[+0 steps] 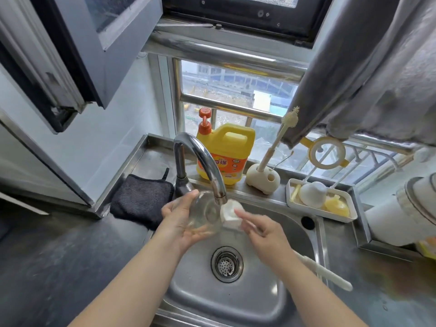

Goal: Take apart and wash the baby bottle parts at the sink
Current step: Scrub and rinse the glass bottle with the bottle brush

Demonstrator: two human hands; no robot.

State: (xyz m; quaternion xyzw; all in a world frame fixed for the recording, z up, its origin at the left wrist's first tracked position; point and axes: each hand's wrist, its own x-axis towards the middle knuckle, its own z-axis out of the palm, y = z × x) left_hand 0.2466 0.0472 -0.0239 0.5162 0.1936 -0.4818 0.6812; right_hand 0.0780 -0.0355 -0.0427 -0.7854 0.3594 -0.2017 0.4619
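Over sink (295,232), bottle (203,215) (left grip (181,220))

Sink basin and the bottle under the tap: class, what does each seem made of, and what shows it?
Sink basin: likely stainless steel, brushed grey with soft reflections. Bottle: clear glass or plastic; the left hand shows through it.

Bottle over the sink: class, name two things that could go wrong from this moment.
1. The clear bottle lies in the left hand over the sink; if wet, it might slip and drop.
2. The right hand works the white collar right under the tap; it may knock the spout.
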